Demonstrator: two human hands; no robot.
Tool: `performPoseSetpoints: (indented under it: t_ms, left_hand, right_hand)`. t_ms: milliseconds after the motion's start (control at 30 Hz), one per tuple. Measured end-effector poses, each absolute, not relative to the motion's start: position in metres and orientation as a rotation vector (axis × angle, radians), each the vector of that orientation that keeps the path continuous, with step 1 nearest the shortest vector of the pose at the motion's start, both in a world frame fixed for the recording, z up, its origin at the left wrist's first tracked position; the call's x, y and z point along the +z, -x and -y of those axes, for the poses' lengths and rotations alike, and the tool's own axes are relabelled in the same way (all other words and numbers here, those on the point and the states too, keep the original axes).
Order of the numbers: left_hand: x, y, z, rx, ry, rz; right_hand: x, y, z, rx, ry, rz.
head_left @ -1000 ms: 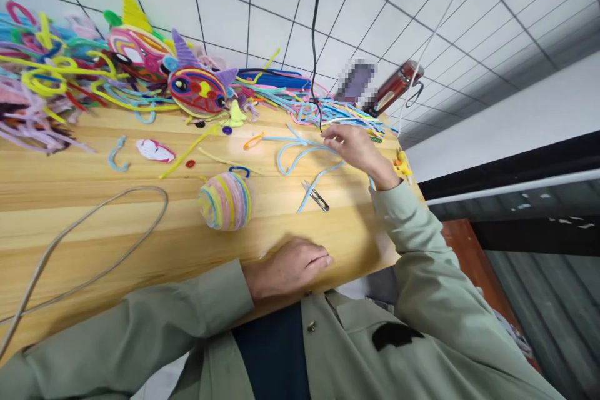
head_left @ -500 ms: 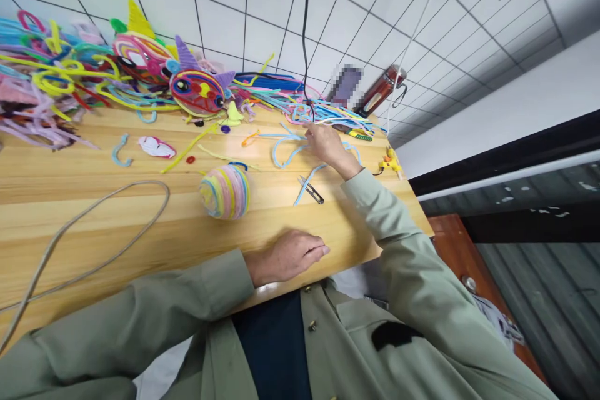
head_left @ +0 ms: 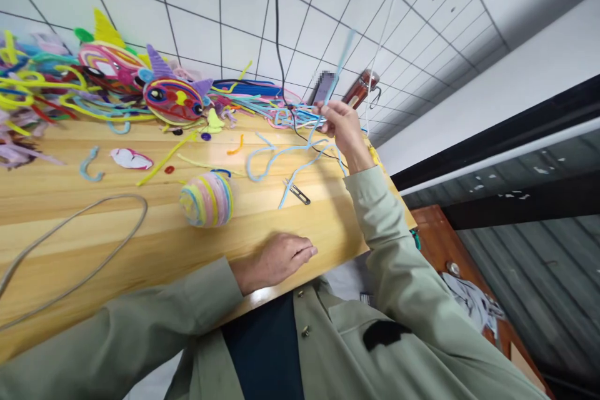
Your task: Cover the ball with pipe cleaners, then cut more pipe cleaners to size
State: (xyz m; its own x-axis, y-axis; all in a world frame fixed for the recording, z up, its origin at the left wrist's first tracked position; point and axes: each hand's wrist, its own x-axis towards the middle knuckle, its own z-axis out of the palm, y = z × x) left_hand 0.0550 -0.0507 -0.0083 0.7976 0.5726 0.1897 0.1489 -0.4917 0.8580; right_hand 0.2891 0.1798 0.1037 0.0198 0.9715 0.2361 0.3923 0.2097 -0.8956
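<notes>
My right hand [head_left: 341, 122] is raised above the back right of the table, its fingers pinching a light blue pipe cleaner [head_left: 345, 53] that stands up from them, blurred at the top. Below it, more light blue pipe cleaners [head_left: 269, 159] lie in loose curves on the wood. One of them touches a pair of small black thread snips [head_left: 300, 194]. Near the front edge, my left hand [head_left: 280, 259] rests on the tabletop with its fingers curled together and nothing visible in them. A ball wound in pastel stripes [head_left: 206, 199] sits to its upper left.
Two colourful pipe cleaner fish [head_left: 173, 99] lean at the back left beside heaped pipe cleaners [head_left: 42, 90]. A grey cable [head_left: 135, 197] loops at left. A red-brown bottle [head_left: 360, 89] and a phone [head_left: 323, 89] stand by the tiled wall. A black cord [head_left: 277, 25] hangs down.
My right hand has lifted from the tabletop with a light blue pipe cleaner, which now points upward. My left hand stays resting. The view has shifted slightly to the right.
</notes>
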Motion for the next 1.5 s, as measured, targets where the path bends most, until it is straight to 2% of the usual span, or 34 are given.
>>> performPoseSetpoints:
  t_ms: [133, 267, 433, 600, 767, 900, 1033, 1167, 1333, 1500]
  left_hand:
    - [-0.008, -0.055, 0.05, 0.565, -2.032, -0.533]
    - [-0.012, -0.056, 0.05, 0.574, -2.055, -0.53]
    - [-0.013, -0.055, 0.051, 0.557, -2.031, -0.53]
    - [-0.008, -0.055, 0.051, 0.548, -1.993, -0.541]
    - [-0.007, -0.055, 0.049, 0.532, -1.951, -0.557]
    - [-0.002, -0.054, 0.048, 0.488, -1.939, -0.577]
    - [0.001, -0.054, 0.046, 0.48, -1.938, -0.578]
    - [0.004, -0.052, 0.045, 0.47, -1.93, -0.557]
    - [0.008, -0.051, 0.044, 0.454, -1.899, -0.529]
    - [0.006, -0.052, 0.045, 0.497, -1.895, -0.545]
  right_hand:
    - [0.119, -0.328, -0.178, 0.88, 1.193, 1.323]
    - [0.129, -0.355, -0.173, 0.803, 1.188, 1.314]
    - [0.126, -0.367, -0.177, 0.442, 1.319, 1.462]
    - [0.11, -0.374, -0.215, 0.007, 1.74, 1.593]
    - [0.099, -0.382, -0.264, -0.276, 2.057, 1.713]
    - [0.087, -0.379, -0.293, -0.2, 2.206, 1.815]
    - [0.087, -0.375, -0.288, -0.15, 2.151, 1.958]
    - [0.099, -0.362, -0.226, -0.04, 1.971, 2.097]
    - [0.09, -0.311, -0.128, 0.302, 1.681, 2.391]
    - [0.061, -0.255, -0.102, 0.238, 1.697, 2.672]
